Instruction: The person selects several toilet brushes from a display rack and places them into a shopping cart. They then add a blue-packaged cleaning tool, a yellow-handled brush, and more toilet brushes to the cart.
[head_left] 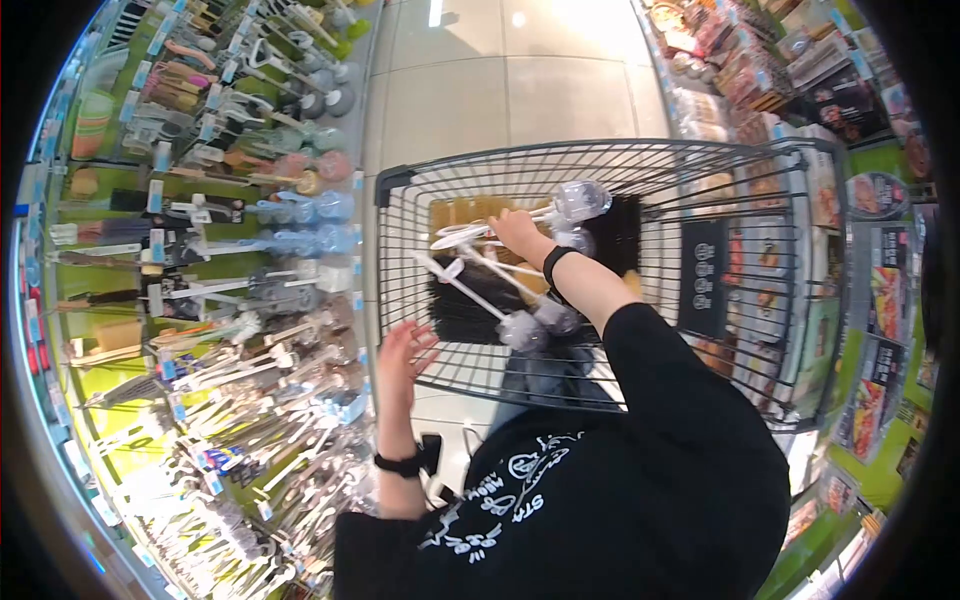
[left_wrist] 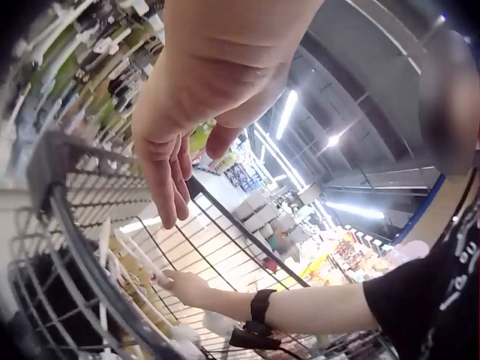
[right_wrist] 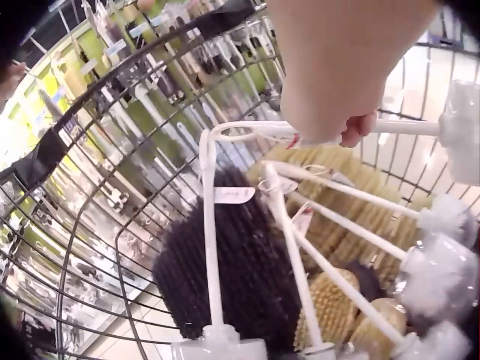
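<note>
My right hand (head_left: pixel 520 232) is inside the shopping cart (head_left: pixel 395 185) and grips the white handle of a toilet brush (right_wrist: pixel 409 127), whose head is wrapped in clear plastic. Below it, several more white-handled toilet brushes (right_wrist: pixel 212 262) with wrapped heads lie at different angles, some with paper tags. They rest over black bristled brush heads (right_wrist: pixel 240 277) and tan bristled ones (right_wrist: pixel 330 169). A small oval brush (right_wrist: pixel 326 307) with pale bristles sits lower down. Near the cart's corner, my left hand (left_wrist: pixel 210 97) holds nothing, its fingers extended.
To the left, shelves hold rows of hanging brushes and cleaning tools (head_left: pixel 290 210). On the right stand shelves of packaged goods (head_left: pixel 880 300). A dark sign panel (head_left: pixel 704 278) is fixed inside the cart. Tiled floor (head_left: pixel 470 100) stretches ahead along the aisle.
</note>
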